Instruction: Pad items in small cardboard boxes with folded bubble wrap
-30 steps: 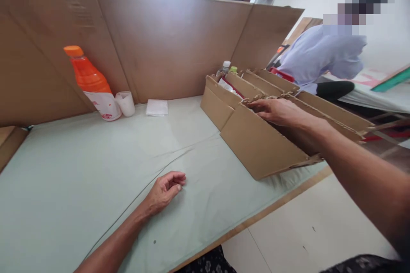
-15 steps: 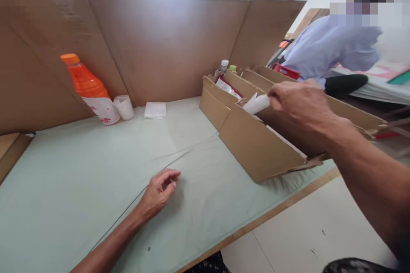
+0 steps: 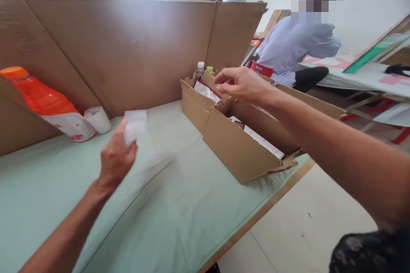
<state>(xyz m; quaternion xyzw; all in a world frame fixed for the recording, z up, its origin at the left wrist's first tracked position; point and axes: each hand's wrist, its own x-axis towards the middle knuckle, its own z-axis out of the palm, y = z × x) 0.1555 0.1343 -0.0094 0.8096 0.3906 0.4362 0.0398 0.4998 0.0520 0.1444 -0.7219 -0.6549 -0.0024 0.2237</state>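
Observation:
My left hand (image 3: 117,153) reaches to the back of the cloth-covered table, its fingers and thumb closed on a folded white tissue (image 3: 136,121), blurred by motion. Left of it, a white roll (image 3: 98,120) stands beside a tilted orange bottle (image 3: 48,102) with an orange cap and a white label. My right hand (image 3: 235,83) hovers over a divided cardboard box (image 3: 243,153), fingers bent and apart, with nothing visible in them. Near its fingertips, a white packet (image 3: 206,91) lies in the back compartment. A white carton (image 3: 262,140) sits in the front compartment.
A tall cardboard screen (image 3: 128,51) closes off the back of the table. A white-capped bottle (image 3: 199,69) and a green cap (image 3: 209,69) rise from the box. At the right, a person in a light blue shirt (image 3: 294,47) sits near another table.
My left hand has moved left and away from me and taken hold of the tissue. My right hand no longer shows the white item it held. The view has swung right.

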